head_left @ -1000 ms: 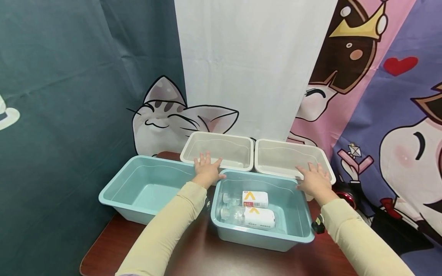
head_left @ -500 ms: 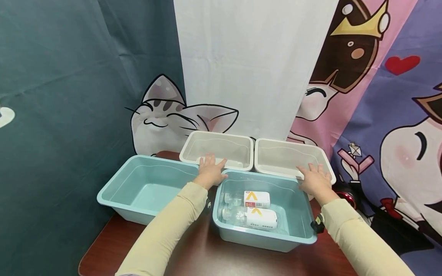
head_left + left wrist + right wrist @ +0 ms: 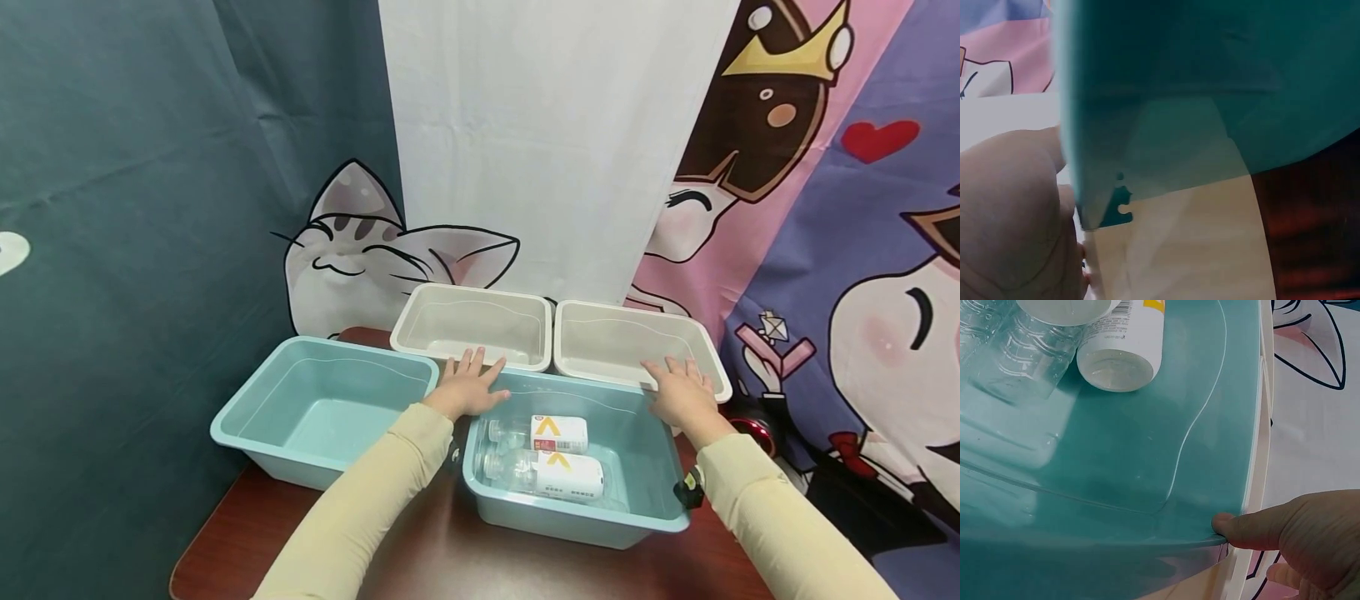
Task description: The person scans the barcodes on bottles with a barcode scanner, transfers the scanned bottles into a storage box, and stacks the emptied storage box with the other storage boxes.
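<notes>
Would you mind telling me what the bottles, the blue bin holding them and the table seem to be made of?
Bottles: likely plastic, clear and shiny, with moulded ridges.
Blue bin: probably moulded plastic, smooth and softly glossy, with rounded corners.
Table: wood or laminate, I can't tell which; reddish-brown with a glossy sheen.

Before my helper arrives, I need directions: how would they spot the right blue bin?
On the brown table, two white bins stand at the back. In front of them is the right blue bin. Unlike the left blue bin, it holds bottles.
</notes>
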`<state>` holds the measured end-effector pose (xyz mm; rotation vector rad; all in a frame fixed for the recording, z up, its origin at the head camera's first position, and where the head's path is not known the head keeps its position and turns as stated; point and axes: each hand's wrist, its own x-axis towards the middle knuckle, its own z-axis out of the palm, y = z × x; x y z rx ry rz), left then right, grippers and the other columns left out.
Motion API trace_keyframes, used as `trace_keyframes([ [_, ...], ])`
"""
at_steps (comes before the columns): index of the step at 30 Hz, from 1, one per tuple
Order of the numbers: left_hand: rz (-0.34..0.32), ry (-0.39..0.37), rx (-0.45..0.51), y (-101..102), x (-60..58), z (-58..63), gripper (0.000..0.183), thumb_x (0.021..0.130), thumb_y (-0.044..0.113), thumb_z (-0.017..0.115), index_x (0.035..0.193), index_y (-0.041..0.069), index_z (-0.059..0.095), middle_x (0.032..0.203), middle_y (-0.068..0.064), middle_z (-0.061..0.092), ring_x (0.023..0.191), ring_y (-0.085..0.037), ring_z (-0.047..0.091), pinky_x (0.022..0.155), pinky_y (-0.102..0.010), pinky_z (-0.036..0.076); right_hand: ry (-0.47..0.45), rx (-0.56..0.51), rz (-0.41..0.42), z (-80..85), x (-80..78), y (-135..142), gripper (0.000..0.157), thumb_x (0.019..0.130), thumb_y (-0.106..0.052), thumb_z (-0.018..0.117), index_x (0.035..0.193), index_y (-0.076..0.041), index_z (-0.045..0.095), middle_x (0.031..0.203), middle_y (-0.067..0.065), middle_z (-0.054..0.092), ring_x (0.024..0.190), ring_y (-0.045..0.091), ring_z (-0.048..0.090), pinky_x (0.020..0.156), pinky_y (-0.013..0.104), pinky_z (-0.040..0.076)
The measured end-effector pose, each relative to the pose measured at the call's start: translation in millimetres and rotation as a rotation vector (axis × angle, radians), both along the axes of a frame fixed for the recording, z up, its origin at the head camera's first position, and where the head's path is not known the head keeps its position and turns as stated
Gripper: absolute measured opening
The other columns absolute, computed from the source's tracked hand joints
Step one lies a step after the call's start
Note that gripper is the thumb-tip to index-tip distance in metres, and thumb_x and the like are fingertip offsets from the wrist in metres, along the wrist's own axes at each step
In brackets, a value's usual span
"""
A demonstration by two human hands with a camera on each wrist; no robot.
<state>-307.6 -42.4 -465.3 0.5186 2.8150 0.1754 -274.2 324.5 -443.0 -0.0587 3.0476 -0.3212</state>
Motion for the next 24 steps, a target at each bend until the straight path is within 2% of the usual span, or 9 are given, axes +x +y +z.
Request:
trace_keyframes([
  [8,-0.009,0.015,0.007,-3.8,-4.2,-11.5,0.071,0.104,0.059,0.035,0.164,0.032,0.008,0.170,-0.014,-0.006,0.155,-0.033,-0.010,0.123,-0.057,-0.002,-0.012,0.017,0.018,0.3,-1.2,-5.1,0.078,0.085,-0.008,0.074,0.154,-0.008,0.038,0.156,0.037,0.023,0.144,0.062,0.005,0.110,0.079,0.007],
  [14,-0.019,0.102,0.060,-5.9,-2.8,-20.6,0.071,0.103,0.060,0.038,0.164,0.031,0.014,0.170,-0.014,0.000,0.155,-0.035,-0.005,0.124,-0.056,0.000,-0.033,0.012,0.019,0.7,-3.0,-8.9,0.076,0.085,-0.004,0.072,0.154,-0.008,0.039,0.156,0.037,0.024,0.144,0.061,0.006,0.111,0.077,0.007],
  [18,-0.032,0.153,0.077,-6.0,-1.0,-25.2,0.073,0.102,0.062,0.038,0.164,0.031,0.016,0.170,-0.015,0.005,0.156,-0.035,-0.002,0.124,-0.056,0.002,-0.031,0.001,0.029,-2.5,-6.2,-9.2,0.070,0.088,-0.011,0.071,0.152,-0.006,0.042,0.154,0.037,0.030,0.143,0.062,0.010,0.110,0.079,0.010],
  [21,-0.038,0.173,0.077,-6.1,-0.1,-26.3,0.073,0.102,0.062,0.037,0.164,0.030,0.016,0.169,-0.015,0.007,0.156,-0.035,-0.002,0.124,-0.056,0.003,0.004,-0.026,0.049,-4.3,-10.4,-12.6,0.065,0.092,-0.019,0.068,0.151,-0.005,0.043,0.151,0.037,0.035,0.142,0.062,0.015,0.109,0.079,0.012],
  [24,-0.036,0.183,0.073,-4.9,0.1,-27.8,0.072,0.102,0.062,0.037,0.164,0.030,0.016,0.169,-0.014,0.008,0.156,-0.036,-0.001,0.124,-0.056,0.003,0.093,-0.061,0.091,-5.5,-15.3,-17.3,0.060,0.094,-0.023,0.065,0.148,-0.003,0.047,0.146,0.035,0.043,0.138,0.059,0.029,0.109,0.076,0.021],
])
